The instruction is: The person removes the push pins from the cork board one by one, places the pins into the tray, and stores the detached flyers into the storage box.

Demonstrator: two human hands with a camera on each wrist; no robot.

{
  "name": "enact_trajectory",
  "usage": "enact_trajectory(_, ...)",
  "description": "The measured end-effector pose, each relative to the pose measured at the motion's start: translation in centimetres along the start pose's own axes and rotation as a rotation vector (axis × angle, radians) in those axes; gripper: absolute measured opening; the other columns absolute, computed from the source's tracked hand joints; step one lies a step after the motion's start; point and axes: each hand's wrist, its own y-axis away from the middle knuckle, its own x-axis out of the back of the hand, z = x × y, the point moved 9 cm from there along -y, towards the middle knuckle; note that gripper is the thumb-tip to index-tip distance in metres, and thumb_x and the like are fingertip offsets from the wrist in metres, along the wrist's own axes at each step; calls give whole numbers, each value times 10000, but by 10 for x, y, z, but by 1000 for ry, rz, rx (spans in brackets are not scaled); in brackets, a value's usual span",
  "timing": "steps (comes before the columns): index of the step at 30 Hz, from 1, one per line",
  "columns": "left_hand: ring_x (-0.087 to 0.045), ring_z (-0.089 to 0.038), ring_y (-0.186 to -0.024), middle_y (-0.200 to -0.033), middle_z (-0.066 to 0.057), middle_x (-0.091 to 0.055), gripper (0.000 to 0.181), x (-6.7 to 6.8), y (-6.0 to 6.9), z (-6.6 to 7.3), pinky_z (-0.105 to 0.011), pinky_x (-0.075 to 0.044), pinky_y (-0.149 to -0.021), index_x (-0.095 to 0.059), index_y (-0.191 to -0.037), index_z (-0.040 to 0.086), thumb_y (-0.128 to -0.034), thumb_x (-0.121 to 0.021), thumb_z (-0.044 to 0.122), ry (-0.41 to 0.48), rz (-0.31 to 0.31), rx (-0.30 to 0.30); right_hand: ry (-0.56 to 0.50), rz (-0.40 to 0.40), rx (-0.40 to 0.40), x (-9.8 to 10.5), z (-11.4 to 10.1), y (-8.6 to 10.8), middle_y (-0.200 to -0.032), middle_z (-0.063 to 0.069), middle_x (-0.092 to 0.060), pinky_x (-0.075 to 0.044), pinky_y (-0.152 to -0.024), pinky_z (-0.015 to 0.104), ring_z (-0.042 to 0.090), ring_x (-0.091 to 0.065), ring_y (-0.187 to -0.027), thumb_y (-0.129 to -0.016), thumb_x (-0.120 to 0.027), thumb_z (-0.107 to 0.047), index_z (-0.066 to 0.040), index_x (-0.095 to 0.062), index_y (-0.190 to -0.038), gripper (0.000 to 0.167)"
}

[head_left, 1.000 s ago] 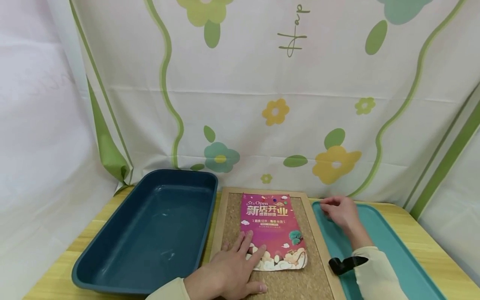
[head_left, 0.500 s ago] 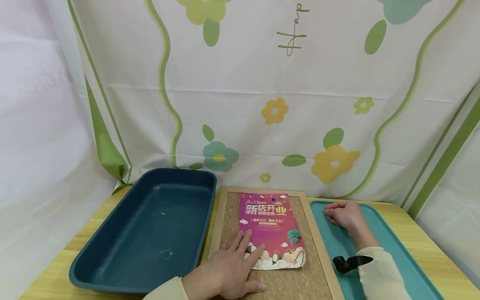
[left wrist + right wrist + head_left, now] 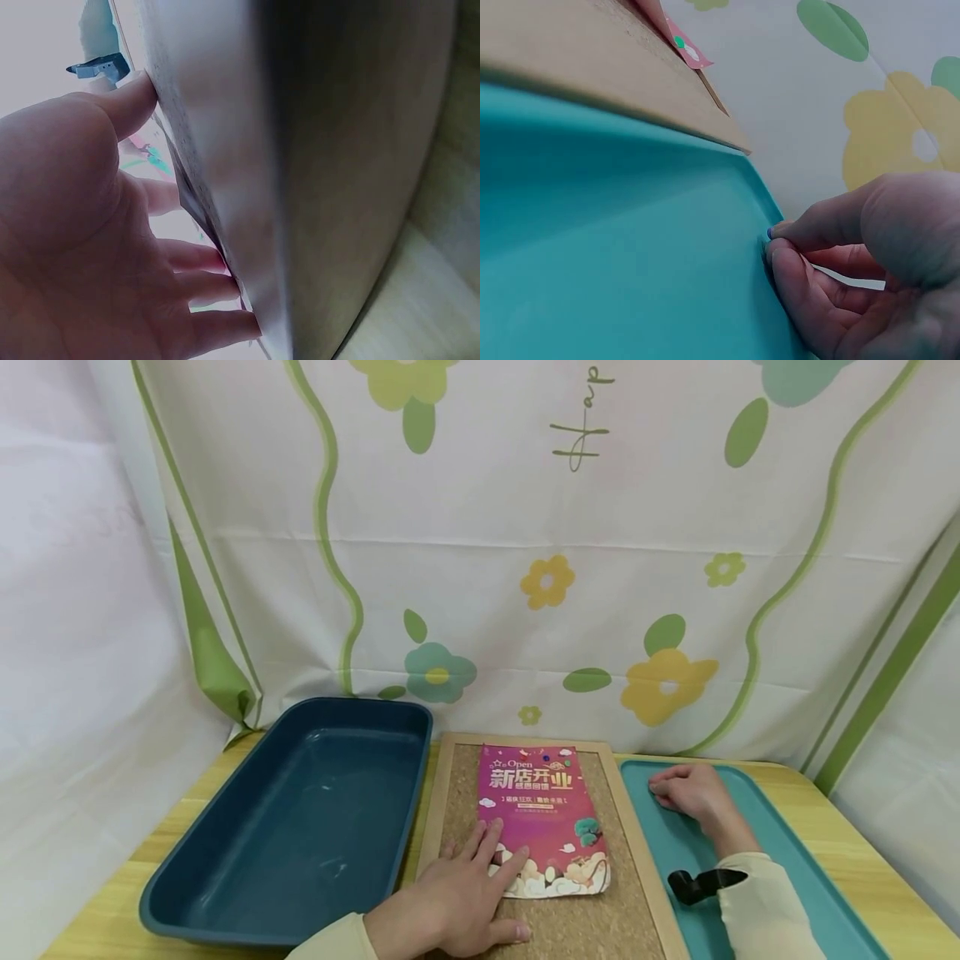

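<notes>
On the corkboard (image 3: 585, 927) lies a pink and purple poster (image 3: 540, 822) with white lettering and a slightly raised lower edge. My left hand (image 3: 461, 893) rests with spread fingers on the poster's lower left and the cork below; the left wrist view shows this hand (image 3: 97, 217) from the palm side. Over the far left part of the teal tray (image 3: 780, 835), my right hand (image 3: 693, 793) is held with curled fingers. Seen from the right wrist, this hand (image 3: 877, 262) pinches a tiny blue-purple thing (image 3: 771, 232) between thumb and forefinger, mostly hidden by the fingertips.
A deep dark blue bin (image 3: 300, 827) stands left of the corkboard on the wooden table (image 3: 97, 910). The teal tray lies along the board's right side. Behind them hangs a white cloth (image 3: 465, 568) with flowers. A black strap piece (image 3: 705, 885) sits at my right sleeve.
My right hand has shifted rightward from the tray's far left corner, further over the tray. My left hand stays on the poster. The whole head view has drifted slightly.
</notes>
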Motion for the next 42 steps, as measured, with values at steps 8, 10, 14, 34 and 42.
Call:
enact_trajectory(8, -202, -340, -1662, -1796, -15, -171, 811, 0, -1, -1, -688, -374, -1208, -291, -1658, 456, -952, -576, 737, 12, 0, 5, 11, -2, -18, -1, -3, 1, -748, -83, -729, -562, -632, 237, 43, -660, -663, -968, -705, -104, 60, -784, -1063, 205)
enact_trajectory(10, -201, -341, -1662, -1796, -16, -170, 812, 1, 0, -1, -690, -372, -1209, -292, -1657, 456, -951, -580, 735, 13, 2, 7, 14, -5, -17, -2, -3, 1, -752, -82, -729, -565, -633, 238, 47, -660, -666, -970, -701, -105, 60, -784, -1059, 205)
enact_trajectory(14, -197, -344, -1663, -1797, -19, -168, 812, 1, 0, -1, -691, -370, -1209, -293, -1659, 452, -953, -580, 733, 12, 7, 6, 12, -7, -19, -2, -3, 1, -764, -77, -735, -567, -633, 240, 49, -660, -666, -969, -699, -98, 54, -789, -1050, 194)
enact_trajectory(34, -189, -343, -1665, -1800, -23, -152, 817, 2, 2, 1, -677, -386, -1206, -276, -1667, 441, -962, -561, 740, -11, 12, -8, 38, 3, -7, -1, -1, 1, -750, -78, -745, -550, -621, 248, 53, -657, -658, -963, -703, -98, 53, -799, -1071, 209)
enact_trajectory(42, -189, -342, -1665, -1800, -22, -153, 813, 0, 2, 0, -679, -377, -1211, -273, -1666, 446, -963, -558, 741, -4, 12, -10, 51, 7, 2, -1, 0, 1, -733, -85, -740, -540, -622, 249, 50, -657, -657, -956, -718, -107, 48, -801, -1065, 208)
